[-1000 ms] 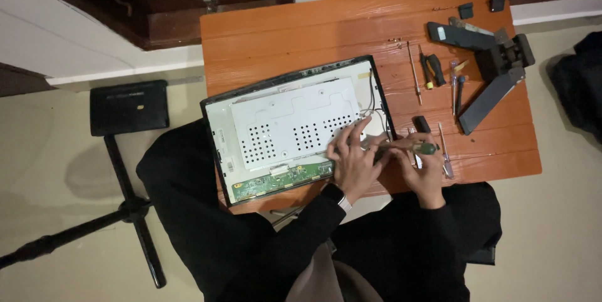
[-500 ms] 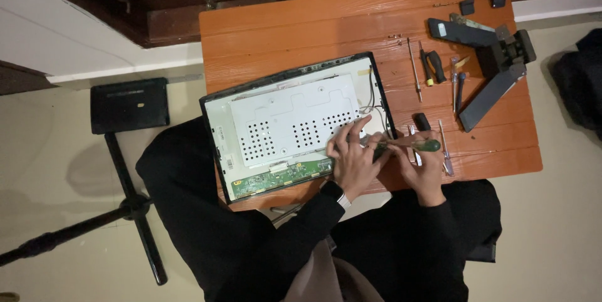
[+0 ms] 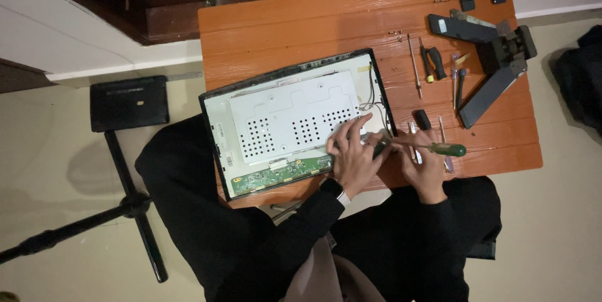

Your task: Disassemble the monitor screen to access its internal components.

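Note:
An opened flat monitor (image 3: 295,120) lies face down on the orange wooden table (image 3: 301,26), its perforated metal shield and a green circuit strip (image 3: 276,176) showing. My left hand (image 3: 352,158) rests on the panel's lower right corner, fingers spread on the metal. My right hand (image 3: 426,167) grips a green-handled screwdriver (image 3: 439,149), held level with its tip toward the monitor's right edge beside my left fingers. Black sleeves cover both arms, and a watch sits on my left wrist.
Right of the monitor lie a thin rod (image 3: 414,67), small pliers and screwdrivers (image 3: 433,63), a black monitor stand with hinge (image 3: 495,57), and small black parts (image 3: 467,2). On the floor at left stands a black tripod-like stand with a flat plate (image 3: 128,102).
My right hand has turned the screwdriver so its green handle points further right; my left hand stays on the panel corner. The view has shifted slightly.

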